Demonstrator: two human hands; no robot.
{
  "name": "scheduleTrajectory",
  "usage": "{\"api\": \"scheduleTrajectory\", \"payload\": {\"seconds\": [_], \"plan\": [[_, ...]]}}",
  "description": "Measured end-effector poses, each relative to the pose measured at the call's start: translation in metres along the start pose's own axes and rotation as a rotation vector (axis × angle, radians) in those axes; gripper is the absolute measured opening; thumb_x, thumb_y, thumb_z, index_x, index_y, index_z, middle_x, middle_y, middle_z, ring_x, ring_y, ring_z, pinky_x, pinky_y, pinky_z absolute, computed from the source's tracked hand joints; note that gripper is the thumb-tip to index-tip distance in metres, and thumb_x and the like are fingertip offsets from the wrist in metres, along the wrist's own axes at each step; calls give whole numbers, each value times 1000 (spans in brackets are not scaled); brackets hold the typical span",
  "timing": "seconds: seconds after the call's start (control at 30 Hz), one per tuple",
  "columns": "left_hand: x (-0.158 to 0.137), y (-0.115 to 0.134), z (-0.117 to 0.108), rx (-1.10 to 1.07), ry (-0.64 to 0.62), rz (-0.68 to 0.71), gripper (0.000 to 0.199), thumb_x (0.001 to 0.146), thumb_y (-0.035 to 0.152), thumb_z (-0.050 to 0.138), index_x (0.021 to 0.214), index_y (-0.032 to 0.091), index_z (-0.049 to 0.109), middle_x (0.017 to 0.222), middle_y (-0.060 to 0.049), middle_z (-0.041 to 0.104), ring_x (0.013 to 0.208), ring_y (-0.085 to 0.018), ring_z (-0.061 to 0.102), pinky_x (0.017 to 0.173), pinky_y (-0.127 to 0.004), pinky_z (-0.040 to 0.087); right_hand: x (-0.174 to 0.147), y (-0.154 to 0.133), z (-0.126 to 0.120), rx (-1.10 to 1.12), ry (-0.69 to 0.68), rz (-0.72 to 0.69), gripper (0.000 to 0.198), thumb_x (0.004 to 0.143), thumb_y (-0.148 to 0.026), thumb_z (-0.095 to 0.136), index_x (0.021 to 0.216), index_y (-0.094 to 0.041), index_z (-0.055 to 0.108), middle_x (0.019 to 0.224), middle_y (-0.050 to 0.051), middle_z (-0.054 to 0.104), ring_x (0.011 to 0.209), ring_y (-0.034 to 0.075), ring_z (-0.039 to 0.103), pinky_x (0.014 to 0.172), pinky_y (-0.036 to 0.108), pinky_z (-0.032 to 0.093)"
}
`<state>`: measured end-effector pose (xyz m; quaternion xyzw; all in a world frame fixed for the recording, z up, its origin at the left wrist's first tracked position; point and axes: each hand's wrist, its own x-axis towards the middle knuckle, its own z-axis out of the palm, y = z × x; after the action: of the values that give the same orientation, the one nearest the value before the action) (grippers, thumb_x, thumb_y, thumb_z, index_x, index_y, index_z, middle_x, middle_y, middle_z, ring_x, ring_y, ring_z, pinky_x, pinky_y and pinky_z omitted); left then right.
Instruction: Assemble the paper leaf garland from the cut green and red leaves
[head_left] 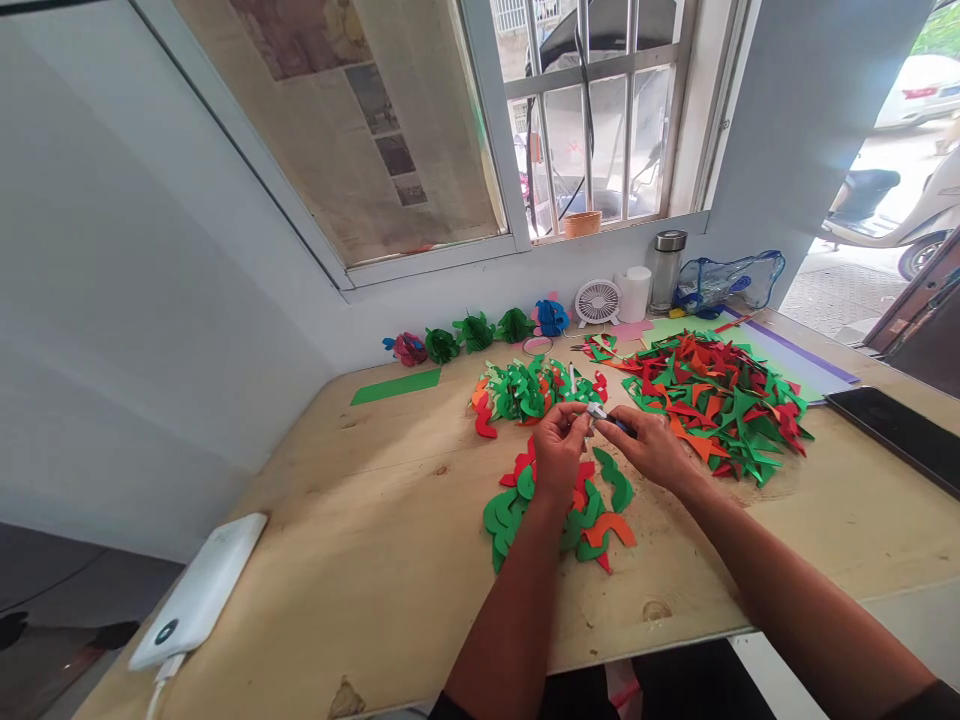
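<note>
My right hand [646, 442] is closed round a small tool with a dark blue handle [624, 427] and a pale silvery end [598, 410]; its exact kind is unclear. Fingers pinched, my left hand [561, 440] meets that silvery end, and what sits between its fingertips is too small to make out. Below the hands lies a loose heap of curved green, red and orange paper pieces [506, 515], partly hidden by my left forearm. Just beyond them is another pile of curled paper pieces [525, 388], with a white stick [572, 377] standing among them.
To the right lies a big pile of pointed paper scraps [712, 395], with a black phone [900, 435] beyond it. Paper flowers [475, 333], a small fan [598, 301] and a glass bottle [666, 275] line the wall. A white power bank [202, 590] is at left, a green strip [396, 387] behind.
</note>
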<state>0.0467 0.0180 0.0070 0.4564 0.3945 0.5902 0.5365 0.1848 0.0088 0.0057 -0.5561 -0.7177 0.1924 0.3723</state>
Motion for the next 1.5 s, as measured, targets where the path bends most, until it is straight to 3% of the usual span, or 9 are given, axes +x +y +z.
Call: {"api": "scheduleTrajectory", "payload": {"seconds": [0.37, 0.7, 0.93, 1.1, 1.3, 1.5], "plan": [[0, -1, 0, 17, -11, 8, 21, 70, 31, 65, 82, 15, 62, 60, 2, 55, 50, -7, 46, 48, -19, 35, -1, -3, -2, -44, 32, 23, 41, 84, -52, 45, 60, -19, 50, 52, -4, 35, 50, 9, 31, 47, 22, 23], [2, -5, 0, 82, 25, 19, 20, 68, 31, 66, 78, 15, 63, 58, 2, 54, 49, -7, 45, 48, -19, 35, -2, -2, -2, -191, 165, 64, 47, 85, -60, 40, 64, -21, 56, 48, -3, 40, 47, 11, 36, 49, 24, 25], [1, -2, 0, 43, -22, 2, 19, 71, 30, 63, 83, 15, 64, 56, 3, 54, 45, -6, 40, 46, -19, 30, 0, -4, -4, -21, 174, 93, 40, 81, -58, 49, 73, -19, 57, 54, -3, 44, 51, 10, 37, 50, 22, 29], [-1, -3, 3, 64, -74, 29, 16, 71, 27, 63, 83, 16, 65, 60, 1, 57, 51, -8, 48, 51, -20, 37, 1, -7, -4, 127, 158, 99, 31, 78, -49, 55, 79, -18, 58, 59, -3, 47, 54, 10, 39, 51, 22, 31], [-4, -6, 5, 90, -146, 50, 18, 72, 25, 65, 88, 16, 65, 67, -2, 63, 62, -11, 57, 60, -22, 44, 1, -5, -2, 153, 167, 47, 24, 79, -41, 53, 70, -18, 52, 58, -3, 45, 55, 10, 38, 52, 22, 33], [-4, -6, 5, 77, -134, 19, 28, 72, 30, 67, 97, 15, 63, 70, -2, 65, 66, -12, 60, 64, -23, 46, -3, -10, -3, 134, 256, -2, 20, 78, -37, 54, 70, -19, 51, 57, -4, 43, 53, 9, 35, 49, 21, 31]]}}
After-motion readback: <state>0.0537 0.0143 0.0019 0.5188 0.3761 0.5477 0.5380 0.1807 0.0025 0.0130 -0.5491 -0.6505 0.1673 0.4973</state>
